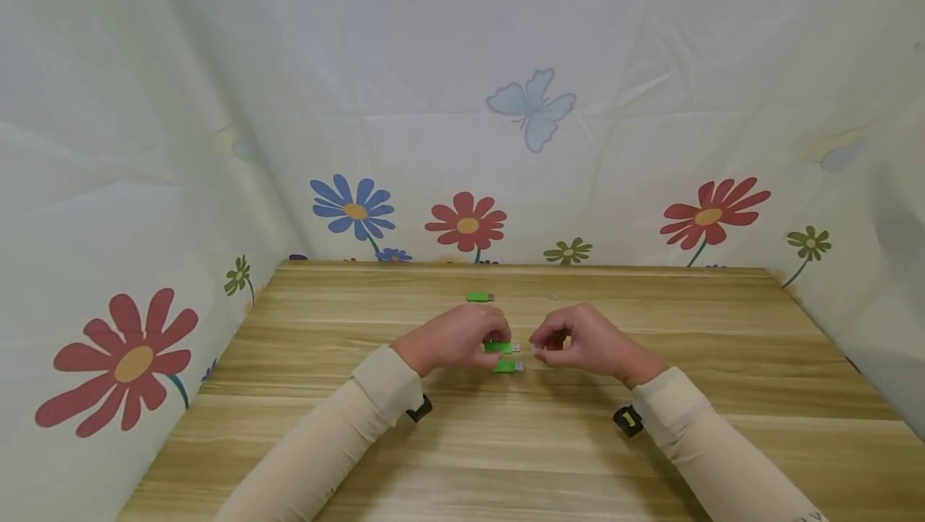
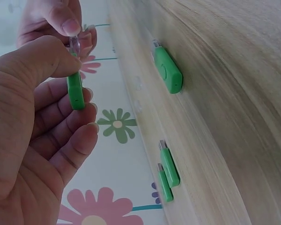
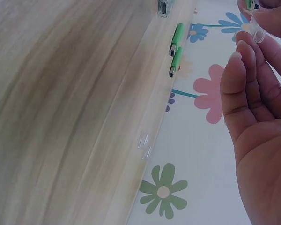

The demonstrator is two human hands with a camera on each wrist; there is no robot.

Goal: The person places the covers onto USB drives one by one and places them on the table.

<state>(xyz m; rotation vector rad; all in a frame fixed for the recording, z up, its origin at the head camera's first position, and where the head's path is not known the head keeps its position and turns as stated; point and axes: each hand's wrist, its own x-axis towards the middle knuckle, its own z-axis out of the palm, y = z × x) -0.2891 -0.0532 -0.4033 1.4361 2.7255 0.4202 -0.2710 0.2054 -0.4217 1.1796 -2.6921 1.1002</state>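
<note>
1. Here we are, two hands at work, and the landmark is the held green USB stick (image 2: 76, 93): the left hand (image 1: 461, 337) has it, thumb and fingers clamped on its green body, metal end pointing toward the other hand.
2. Just beyond that metal end, the right hand (image 1: 585, 341) pinches one clear cap (image 3: 258, 34), thumb and fingers together on it (a tiny thing, nearly see-through). In the head view a small gap shows between cap and held stick.
3. Count the green sticks: four! One is the held stick; a near stick (image 2: 168, 72) lies on the desk (image 1: 549, 450), just on the person's side of it.
4. And there's the far pair: one far stick (image 2: 171, 168) and a second far stick (image 2: 165, 186), side by side on the desk, beyond the held stick and slightly to its left.
5. Clear caps off the sticks: three in view, one pinched and two loose caps (image 3: 143, 140) lying close together on the desk, beyond the held stick and to its right.
6. Beyond it all, the printed cloth (image 1: 405, 64) shows one blue butterfly (image 1: 535, 108) and three big red flowers (image 1: 467, 225).
</note>
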